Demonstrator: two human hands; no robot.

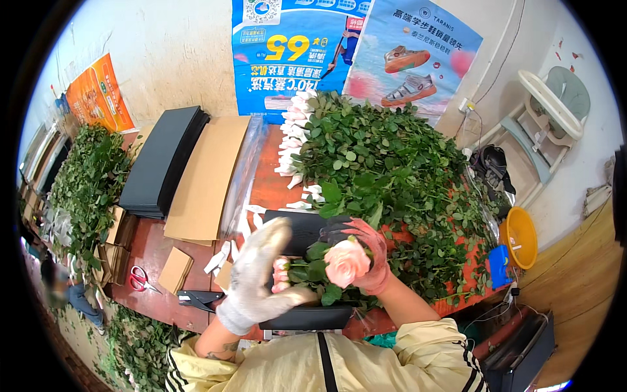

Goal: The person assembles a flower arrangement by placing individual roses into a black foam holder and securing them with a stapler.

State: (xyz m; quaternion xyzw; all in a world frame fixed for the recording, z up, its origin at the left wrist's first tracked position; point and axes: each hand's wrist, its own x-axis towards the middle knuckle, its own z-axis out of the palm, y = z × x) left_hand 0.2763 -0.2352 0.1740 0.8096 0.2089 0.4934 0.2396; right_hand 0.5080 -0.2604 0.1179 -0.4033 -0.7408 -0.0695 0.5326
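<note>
Over a red table (151,243) by a pale wall (157,72), left hand (253,281) spreads, right hand (371,251) grasps a rose (347,262).

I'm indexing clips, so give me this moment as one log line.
left hand: open, beside pink blooms | right hand: holding rose | also in view: scissors, leafy stems
</note>
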